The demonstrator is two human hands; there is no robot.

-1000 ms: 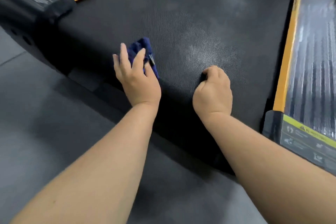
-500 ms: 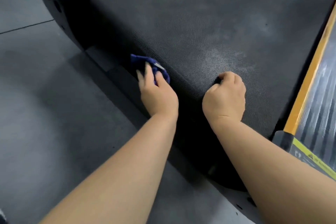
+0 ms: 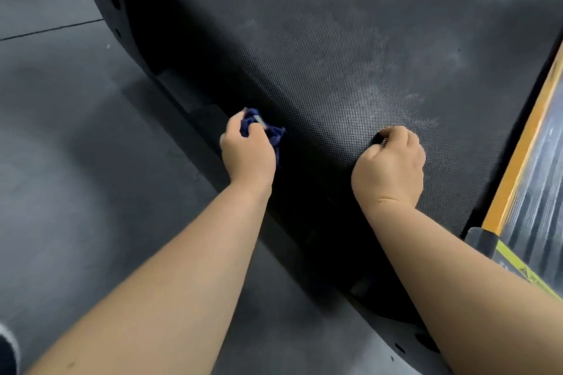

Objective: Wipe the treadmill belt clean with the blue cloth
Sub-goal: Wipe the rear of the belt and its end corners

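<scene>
The black textured treadmill belt (image 3: pixel 350 49) fills the upper middle, with pale dusty smears across it. My left hand (image 3: pixel 247 151) grips the bunched blue cloth (image 3: pixel 269 131) at the belt's rounded rear edge, where the belt curves down. My right hand (image 3: pixel 391 166) is curled into a fist and rests on the belt near the same edge, to the right of the cloth. Nothing shows inside the fist.
An orange side rail (image 3: pixel 524 143) with a ribbed grey foot strip runs along the right. A yellow warning label (image 3: pixel 524 272) sits at its rear end cap. The black left end cap (image 3: pixel 128 3) stands at top left. Dark grey floor tiles (image 3: pixel 61 131) lie to the left.
My left hand has slid the cloth back off the belt's top to the rear edge and its fingers have closed round it. The right fist stays put on the belt.
</scene>
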